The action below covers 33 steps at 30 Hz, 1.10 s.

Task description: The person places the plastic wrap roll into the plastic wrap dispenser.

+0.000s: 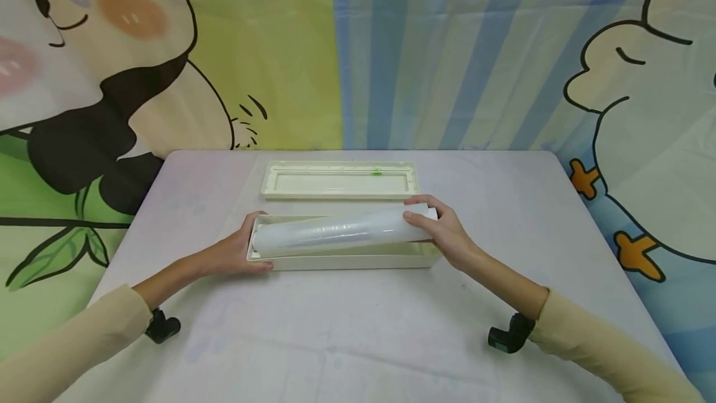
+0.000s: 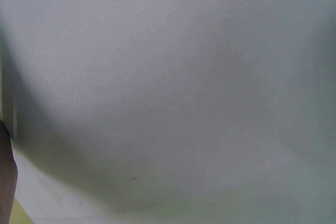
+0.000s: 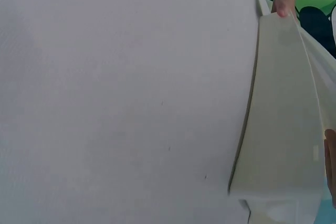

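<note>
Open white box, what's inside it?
A white roll, its left end inside the box, its right end in the right hand. The roll hides whatever lies directly beneath it.

Readable text — none; labels, numbers, signs — none legible

1. Two hands: one left hand [image 1: 235, 252], one right hand [image 1: 449, 235].
2. One roll of clear film [image 1: 335, 231], between the hands.
3. One long white box [image 1: 347, 262], also between them.
4. One lid [image 1: 330, 185], beyond the hands.
5. Two black wrist cameras [image 1: 163, 327], one behind each hand.
6. Two beige sleeves [image 1: 84, 341], likewise.
7. One desk [image 1: 335, 334], beneath the hands.
</note>
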Each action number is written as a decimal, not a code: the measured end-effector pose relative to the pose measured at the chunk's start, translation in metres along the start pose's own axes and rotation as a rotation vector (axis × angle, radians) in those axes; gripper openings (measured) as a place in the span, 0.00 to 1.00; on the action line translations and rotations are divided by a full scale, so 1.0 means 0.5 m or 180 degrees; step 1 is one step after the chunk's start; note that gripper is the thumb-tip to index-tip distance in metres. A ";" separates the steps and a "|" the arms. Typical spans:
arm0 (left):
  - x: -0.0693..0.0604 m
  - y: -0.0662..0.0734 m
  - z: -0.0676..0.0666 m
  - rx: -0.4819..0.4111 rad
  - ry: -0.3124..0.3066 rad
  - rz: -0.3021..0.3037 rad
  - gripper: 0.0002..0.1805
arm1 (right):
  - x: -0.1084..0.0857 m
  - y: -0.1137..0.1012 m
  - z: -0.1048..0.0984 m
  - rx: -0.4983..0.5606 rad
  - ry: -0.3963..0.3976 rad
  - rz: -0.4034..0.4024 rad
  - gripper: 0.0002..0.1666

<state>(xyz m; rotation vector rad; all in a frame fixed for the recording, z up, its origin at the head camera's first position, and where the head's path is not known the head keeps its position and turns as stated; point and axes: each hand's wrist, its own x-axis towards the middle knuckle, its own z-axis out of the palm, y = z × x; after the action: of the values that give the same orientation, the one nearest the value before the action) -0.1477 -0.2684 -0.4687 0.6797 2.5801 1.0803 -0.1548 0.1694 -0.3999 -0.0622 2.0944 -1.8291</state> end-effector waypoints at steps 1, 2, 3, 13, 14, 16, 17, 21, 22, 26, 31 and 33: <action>0.000 0.000 0.000 0.0006 0.0003 0.0011 0.57 | 0.003 0.002 -0.005 -0.0186 -0.0039 -0.0024 0.29; 0.000 0.001 -0.001 0.0008 0.0010 0.0018 0.57 | 0.005 0.003 -0.009 -0.0378 -0.0082 -0.0061 0.30; 0.000 0.002 -0.001 0.0012 0.0004 0.0027 0.57 | 0.007 0.004 -0.014 -0.0573 -0.0119 -0.0100 0.30; 0.000 0.007 -0.005 0.0038 -0.0009 0.0046 0.58 | 0.021 -0.009 -0.040 -0.1167 -0.0475 -0.0305 0.28; 0.000 0.007 -0.005 0.0021 -0.0024 0.0047 0.58 | 0.023 -0.012 -0.042 -0.1198 -0.0501 -0.0319 0.28; 0.000 0.007 -0.005 -0.0010 -0.0043 0.0048 0.58 | 0.027 -0.017 -0.046 -0.1244 -0.0602 -0.0378 0.28; 0.001 0.006 -0.005 -0.0015 -0.0052 0.0047 0.58 | 0.028 -0.019 -0.048 -0.1295 -0.0653 -0.0428 0.29; 0.000 0.005 -0.003 -0.0010 -0.0056 0.0040 0.58 | 0.034 -0.021 -0.055 -0.1478 -0.0889 -0.0662 0.30; 0.000 0.005 -0.003 -0.0004 -0.0055 0.0031 0.58 | 0.035 -0.021 -0.056 -0.1510 -0.0945 -0.0714 0.31; -0.002 0.005 -0.003 -0.0003 -0.0065 -0.0025 0.58 | 0.038 -0.020 -0.059 -0.1566 -0.1096 -0.0809 0.32; -0.002 0.004 -0.005 0.0020 -0.0096 -0.0071 0.58 | 0.041 -0.018 -0.060 -0.1602 -0.1236 -0.0826 0.33; -0.002 0.004 -0.005 0.0015 -0.0104 -0.0059 0.57 | 0.044 -0.016 -0.059 -0.1657 -0.1280 -0.0838 0.34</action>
<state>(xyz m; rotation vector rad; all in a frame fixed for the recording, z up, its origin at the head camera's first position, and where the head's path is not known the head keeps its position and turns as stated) -0.1470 -0.2691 -0.4657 0.6676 2.5570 1.0490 -0.1855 0.1902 -0.3946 -0.7976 2.2664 -1.2049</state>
